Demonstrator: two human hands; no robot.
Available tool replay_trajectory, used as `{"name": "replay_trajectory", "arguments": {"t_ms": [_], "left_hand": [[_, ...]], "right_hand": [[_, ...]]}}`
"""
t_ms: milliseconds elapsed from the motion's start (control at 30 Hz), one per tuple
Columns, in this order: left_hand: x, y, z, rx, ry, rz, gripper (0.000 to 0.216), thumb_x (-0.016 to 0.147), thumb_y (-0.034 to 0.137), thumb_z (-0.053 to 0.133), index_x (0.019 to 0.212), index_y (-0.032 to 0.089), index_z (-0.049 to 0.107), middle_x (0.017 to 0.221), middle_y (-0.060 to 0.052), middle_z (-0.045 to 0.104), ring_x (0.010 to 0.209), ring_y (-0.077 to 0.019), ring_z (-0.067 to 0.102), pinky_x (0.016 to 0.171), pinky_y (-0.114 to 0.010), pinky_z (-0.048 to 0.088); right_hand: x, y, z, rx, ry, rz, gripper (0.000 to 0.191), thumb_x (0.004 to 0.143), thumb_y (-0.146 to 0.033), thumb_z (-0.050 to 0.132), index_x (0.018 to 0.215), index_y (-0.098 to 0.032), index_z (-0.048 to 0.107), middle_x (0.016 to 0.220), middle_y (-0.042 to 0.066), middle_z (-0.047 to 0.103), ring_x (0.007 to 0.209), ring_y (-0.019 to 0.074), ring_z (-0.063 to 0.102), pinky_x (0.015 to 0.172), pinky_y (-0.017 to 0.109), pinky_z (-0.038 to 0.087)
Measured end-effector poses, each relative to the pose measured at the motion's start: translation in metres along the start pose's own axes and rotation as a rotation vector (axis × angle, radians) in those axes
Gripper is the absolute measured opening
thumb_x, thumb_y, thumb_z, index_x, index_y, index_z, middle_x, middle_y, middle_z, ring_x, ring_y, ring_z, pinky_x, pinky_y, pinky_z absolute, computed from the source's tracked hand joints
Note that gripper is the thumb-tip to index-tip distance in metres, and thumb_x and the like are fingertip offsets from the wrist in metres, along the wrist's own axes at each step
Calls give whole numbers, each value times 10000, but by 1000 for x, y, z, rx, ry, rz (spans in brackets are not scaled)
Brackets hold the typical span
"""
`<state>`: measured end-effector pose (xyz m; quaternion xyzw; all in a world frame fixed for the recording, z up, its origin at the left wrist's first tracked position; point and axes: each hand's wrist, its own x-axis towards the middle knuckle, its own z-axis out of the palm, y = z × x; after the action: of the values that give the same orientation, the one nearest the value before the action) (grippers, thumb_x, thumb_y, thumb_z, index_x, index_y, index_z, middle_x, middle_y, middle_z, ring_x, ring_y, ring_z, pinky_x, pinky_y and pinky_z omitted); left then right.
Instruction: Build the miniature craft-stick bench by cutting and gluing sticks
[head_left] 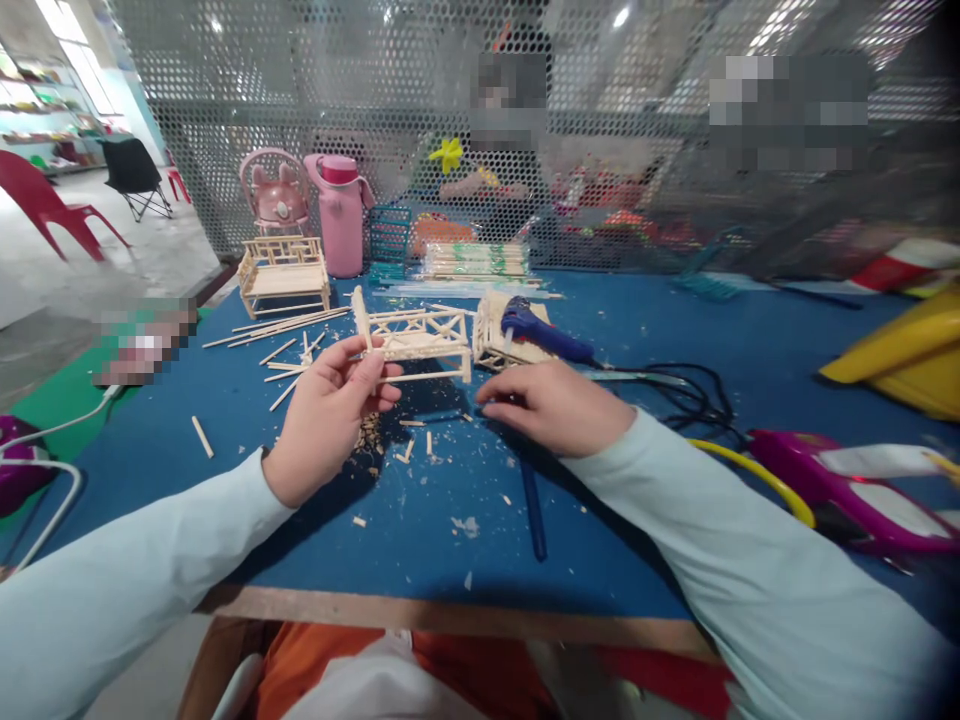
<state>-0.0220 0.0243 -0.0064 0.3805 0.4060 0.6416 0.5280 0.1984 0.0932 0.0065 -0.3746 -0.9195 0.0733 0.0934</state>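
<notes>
The blue table carries everything, its wooden near edge running just in front of the person's lap and its far edge butting against a perforated metal screen. Toward the far left corner stand a finished stick bench and, just beside it, a pink bottle; a bundle of uncut sticks lies along the far edge near the middle. A blue glue gun rests on another stick panel past the middle of the table, its black cord trailing off toward the right edge. The left hand is closed on the stick frame, thumb and fingertips pinching one corner post and holding the piece just above the table's middle. The right hand lies flat on the table near it, fingers curled downward over something too small to make out, so I cannot tell whether it grips anything. The frame looks very light, stiff yet brittle: thin wooden rails with crossed braces, probably glued, that would likely snap or come apart under a squeeze. The thicker corner posts seem the safest places to hold, not the braces. Loose sticks and offcuts scatter left of and below the frame. No brand, label or writing is legible anywhere.
</notes>
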Motion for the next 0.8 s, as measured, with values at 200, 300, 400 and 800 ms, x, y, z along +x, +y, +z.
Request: {"name": "replay_trajectory", "arguments": {"t_ms": [200, 300, 400, 800], "left_hand": [[-1, -1, -1, 26, -8, 1, 325, 694, 306, 728, 940, 157, 577, 699, 18, 669, 523, -50, 593, 510, -149, 479], [-1, -1, -1, 39, -8, -1, 315, 705, 303, 718, 946, 158, 577, 702, 20, 667, 524, -51, 595, 503, -148, 473], [-1, -1, -1, 40, -6, 1, 319, 707, 304, 715, 954, 157, 574, 704, 20, 667, 525, -51, 595, 500, -147, 470], [-8, -5, 5, 93, -33, -21, 332, 697, 282, 722, 957, 138, 576, 725, -11, 686, 549, -80, 620, 539, -189, 507]], "right_hand": [[8, -5, 16, 51, -113, -11, 158, 776, -133, 602, 859, -187, 725, 889, 65, 733, 806, 202, 664, 728, 292, 471], [10, -4, 17, 37, -112, 39, 95, 769, -163, 606, 753, -165, 699, 741, 55, 709, 657, 171, 622, 622, 269, 433], [10, -3, 13, 50, -155, 81, 136, 775, -222, 593, 675, -156, 656, 615, 25, 639, 549, 128, 530, 553, 245, 372], [-13, -35, -27, 479, 221, 76, 195, 792, -328, 577, 681, -181, 638, 543, -11, 617, 474, 104, 538, 492, 226, 428]]}}
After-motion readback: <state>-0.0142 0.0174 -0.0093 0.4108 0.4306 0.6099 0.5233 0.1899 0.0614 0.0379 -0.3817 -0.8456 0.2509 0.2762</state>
